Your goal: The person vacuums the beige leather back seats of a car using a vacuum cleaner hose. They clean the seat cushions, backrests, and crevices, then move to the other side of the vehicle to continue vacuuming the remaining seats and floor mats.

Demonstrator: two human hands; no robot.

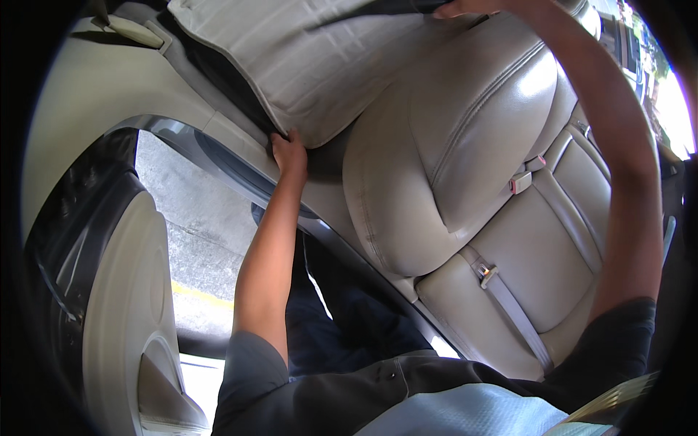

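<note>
A broad, light grey-beige floor mat [327,60] with a bound edge and rounded corner spreads across the car's footwell at the top. My left hand [290,155] is at its near corner beside the door sill, with the fingers closed over the edge. My right arm arches over the beige leather seat [436,136]. At the top of the view, my right hand [469,7] is by the mat's far edge; it is partly cut off, so its grip is unclear. A dark gap shows under the mat's left edge.
An open car door [125,305] stands at left, with concrete ground [196,218] beyond the sill. At right, a leather seat back [540,256] carries a grey seat belt [518,319]. Seat-belt buckles [521,182] rise between the cushions.
</note>
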